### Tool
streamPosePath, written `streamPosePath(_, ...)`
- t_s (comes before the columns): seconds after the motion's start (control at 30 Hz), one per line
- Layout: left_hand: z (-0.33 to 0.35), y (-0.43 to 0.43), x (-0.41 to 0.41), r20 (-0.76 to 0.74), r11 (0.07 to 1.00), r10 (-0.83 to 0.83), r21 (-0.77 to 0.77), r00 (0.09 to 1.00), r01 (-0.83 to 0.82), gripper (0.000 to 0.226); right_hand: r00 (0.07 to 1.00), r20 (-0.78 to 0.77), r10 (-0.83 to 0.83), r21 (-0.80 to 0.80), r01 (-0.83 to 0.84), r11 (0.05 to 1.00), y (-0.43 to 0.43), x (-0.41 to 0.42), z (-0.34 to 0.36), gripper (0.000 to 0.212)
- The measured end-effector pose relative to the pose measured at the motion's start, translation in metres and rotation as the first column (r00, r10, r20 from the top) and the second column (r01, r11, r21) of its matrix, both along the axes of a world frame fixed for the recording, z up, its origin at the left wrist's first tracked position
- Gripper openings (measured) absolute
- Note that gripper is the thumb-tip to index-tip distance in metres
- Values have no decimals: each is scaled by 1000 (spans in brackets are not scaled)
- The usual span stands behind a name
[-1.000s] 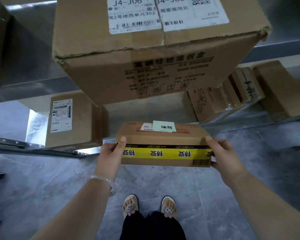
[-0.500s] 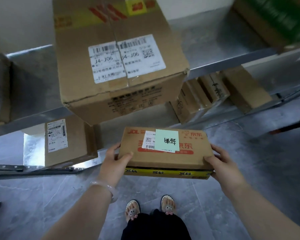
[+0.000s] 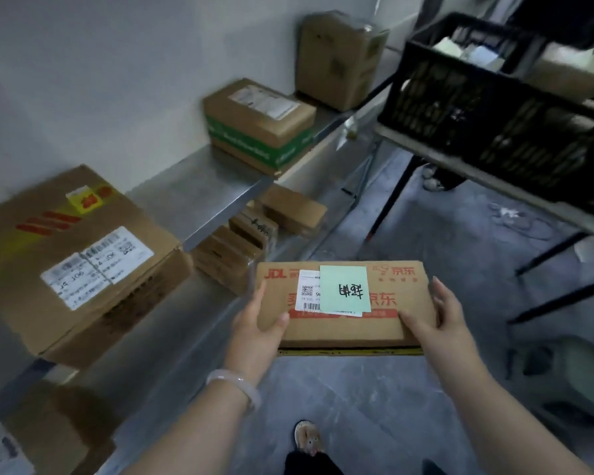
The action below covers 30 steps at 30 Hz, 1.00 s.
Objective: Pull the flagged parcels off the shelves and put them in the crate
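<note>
Now the flagged parcel (image 3: 343,303), a flat brown carton with a pale green note (image 3: 344,289) stuck over its shipping label, is carried over the floor (image 3: 374,389), clear of the front edge of the shelf (image 3: 199,190) and touching nothing but the hands. The grip is two-handed. The left hand (image 3: 254,323) clasps the left end, thumb laid on the top face and the other fingers hidden beneath. The right hand (image 3: 439,317) clasps the right end the same way. Both hands are closed firmly on the carton rather than spread. A second ago the yellow-taped side of the parcel faced the camera, with a large box (image 3: 76,262) on the shelf directly ahead. Since then the top face has turned upward and the view has swung to the right, so the large box now lies at the left. A box with a green band (image 3: 258,128) shows farther along the shelf. The black crate (image 3: 494,108) has come into view at upper right, standing along the near edge of a desk (image 3: 460,162), well apart from the parcel. By this reading the pull from the shelf is finished for this parcel. What remains is the carry to the crate, a lift above its rim and the release inside. Some pale items already lie in the crate, too blurred to identify.
</note>
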<state>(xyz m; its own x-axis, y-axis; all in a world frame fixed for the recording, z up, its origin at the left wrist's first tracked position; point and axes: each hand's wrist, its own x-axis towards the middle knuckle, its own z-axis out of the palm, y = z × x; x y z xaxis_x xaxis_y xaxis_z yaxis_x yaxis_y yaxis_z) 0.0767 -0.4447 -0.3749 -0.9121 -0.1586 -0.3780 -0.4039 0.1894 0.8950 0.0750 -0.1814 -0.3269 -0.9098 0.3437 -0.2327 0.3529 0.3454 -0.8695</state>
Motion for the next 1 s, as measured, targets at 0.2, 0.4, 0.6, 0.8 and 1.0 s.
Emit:
streamPosePath(0.2,85,86,-11,-201,933,-357,-111,912,341,83,963,-127,-237,143,254,957,74,83,69,72)
streamPosePath(0.4,168,219,-7,-390,779,-610,-137,690,612,87,805,-298,-513,133,567,813,151,170,138,82)
streamPosePath(0.6,219,362,35,-481,554,-775,-206,409,807,84,595,-405,-694,150,792,592,223,268,185,87)
streamPosePath(0.8,264,463,101,-551,363,-807,-176,214,915,84,413,-421,-808,131,909,396,259,356,218,88)
streamPosePath(1.0,285,554,185,-551,73,-834,-175,-36,982,81,138,-435,-890,87,990,111,275,446,233,89)
